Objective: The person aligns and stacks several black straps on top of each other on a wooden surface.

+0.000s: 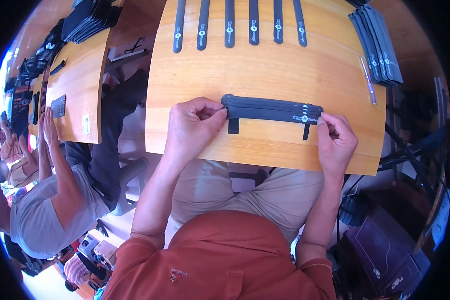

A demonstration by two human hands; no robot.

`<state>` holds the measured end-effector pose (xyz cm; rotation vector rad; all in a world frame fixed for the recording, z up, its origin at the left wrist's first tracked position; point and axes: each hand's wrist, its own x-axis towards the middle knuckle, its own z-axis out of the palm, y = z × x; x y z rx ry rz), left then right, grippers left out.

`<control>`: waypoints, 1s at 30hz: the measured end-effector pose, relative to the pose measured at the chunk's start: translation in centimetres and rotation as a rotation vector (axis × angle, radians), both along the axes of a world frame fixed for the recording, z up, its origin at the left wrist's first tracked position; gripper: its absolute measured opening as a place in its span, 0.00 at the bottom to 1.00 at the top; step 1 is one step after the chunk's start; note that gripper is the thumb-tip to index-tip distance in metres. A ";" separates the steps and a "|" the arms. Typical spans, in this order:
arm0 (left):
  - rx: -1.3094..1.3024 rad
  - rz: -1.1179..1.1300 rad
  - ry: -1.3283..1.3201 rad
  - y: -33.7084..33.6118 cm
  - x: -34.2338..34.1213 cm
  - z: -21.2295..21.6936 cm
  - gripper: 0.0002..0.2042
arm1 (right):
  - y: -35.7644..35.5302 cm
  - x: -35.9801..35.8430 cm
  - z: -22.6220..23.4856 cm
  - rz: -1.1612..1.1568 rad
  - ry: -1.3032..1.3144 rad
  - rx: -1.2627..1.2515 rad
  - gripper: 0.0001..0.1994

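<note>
Dark-grey strap stack (267, 110), white print (305, 119) nr R end, L hand (192, 125) & R hand (336, 141), grip pinching both ends

One view serves here, taken from the person's own head, by the left of two fisheye lenses worn side by side. I'd say it faces steeply down and forward, over the reddish shirt (220, 250), which sits nearest and fills the near side. The left grip (192, 127) and right grip (336, 142) come about midway, within arm's reach, over the tabletop (195, 85), whose far part runs out at the upper rim. So wide is it that a seated co-worker (55, 210) shows at left, a purplish cabinet (385, 252) at right.
</note>
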<state>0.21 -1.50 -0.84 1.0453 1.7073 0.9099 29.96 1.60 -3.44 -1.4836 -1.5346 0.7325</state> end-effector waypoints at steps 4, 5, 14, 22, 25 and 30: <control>0.006 0.001 0.028 0.0 0.1 0.1 0.05 | 0.0 0.1 -0.1 0.006 -0.006 0.006 0.07; 0.007 0.001 0.028 -0.1 0.1 0.1 0.05 | 0.0 0.1 -0.1 0.005 -0.005 0.006 0.07; 0.029 0.011 0.069 -0.2 0.2 -0.4 0.06 | 0.1 0.0 0.1 0.007 0.000 0.013 0.07; 0.030 0.018 0.088 -0.2 0.3 -0.4 0.05 | 0.1 -0.2 0.1 0.008 0.007 0.019 0.05; 0.036 0.019 0.087 -0.2 0.4 -0.4 0.05 | 0.1 -0.2 0.3 0.007 0.015 0.021 0.05; 0.051 0.001 0.111 -0.2 0.4 -0.5 0.05 | 0.1 -0.2 0.3 0.013 -0.009 0.046 0.06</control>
